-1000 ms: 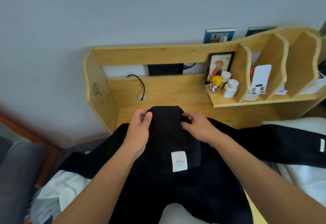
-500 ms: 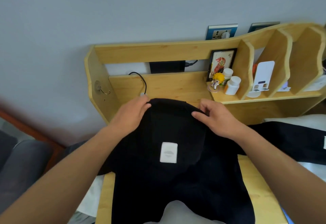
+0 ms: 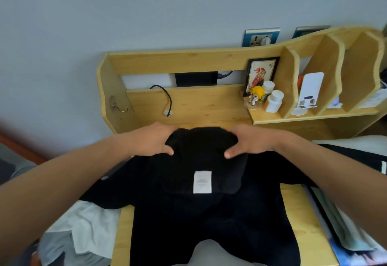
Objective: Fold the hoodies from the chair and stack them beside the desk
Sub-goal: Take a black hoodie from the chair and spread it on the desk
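at nine o'clock a white cloth (image 3: 83,221) is lying off the desk's (image 3: 303,230) edge. your left hand (image 3: 154,140) is gripping the hood (image 3: 202,150) of the black hoodie (image 3: 209,219) at about eleven o'clock, thumb curled under the fabric, fingers over the top. half a second ago both hands were resting flatter on the hood's rim; now they are pinching in from the sides and bunching it. the hoodie is lying spread at the centre of the desk, its white label (image 3: 202,182) facing up, sleeves trailing toward nine and three. your right hand (image 3: 251,142) is gripping the hood's other side at one o'clock. that looks like you are getting ready to fold the hood down onto the body, so this fold is only starting. at two o'clock the shelf (image 3: 314,117) is holding bottles (image 3: 273,103).
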Action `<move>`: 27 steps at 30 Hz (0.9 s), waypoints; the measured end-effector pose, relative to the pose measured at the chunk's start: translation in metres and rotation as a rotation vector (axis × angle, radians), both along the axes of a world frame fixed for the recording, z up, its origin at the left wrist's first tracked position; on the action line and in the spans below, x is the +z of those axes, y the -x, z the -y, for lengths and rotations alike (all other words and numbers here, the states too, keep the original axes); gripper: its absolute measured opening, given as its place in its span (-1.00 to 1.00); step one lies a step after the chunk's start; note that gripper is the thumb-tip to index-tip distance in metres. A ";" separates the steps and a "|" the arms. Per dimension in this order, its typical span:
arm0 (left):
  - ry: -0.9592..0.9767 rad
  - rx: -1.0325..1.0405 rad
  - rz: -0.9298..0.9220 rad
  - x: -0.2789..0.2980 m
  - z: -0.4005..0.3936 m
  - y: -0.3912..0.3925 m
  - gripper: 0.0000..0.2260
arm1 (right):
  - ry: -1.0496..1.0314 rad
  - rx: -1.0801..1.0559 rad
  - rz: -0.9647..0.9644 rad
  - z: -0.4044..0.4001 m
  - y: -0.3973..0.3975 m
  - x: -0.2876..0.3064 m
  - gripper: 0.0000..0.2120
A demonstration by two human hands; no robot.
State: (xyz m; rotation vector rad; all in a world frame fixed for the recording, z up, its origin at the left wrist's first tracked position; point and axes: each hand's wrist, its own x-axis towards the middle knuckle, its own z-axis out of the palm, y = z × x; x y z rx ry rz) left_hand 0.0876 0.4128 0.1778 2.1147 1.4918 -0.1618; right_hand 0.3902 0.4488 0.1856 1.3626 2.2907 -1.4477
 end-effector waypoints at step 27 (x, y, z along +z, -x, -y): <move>0.630 1.297 0.767 -0.188 0.166 -0.030 -0.84 | -0.401 -0.360 0.138 0.123 -0.086 -0.225 -0.59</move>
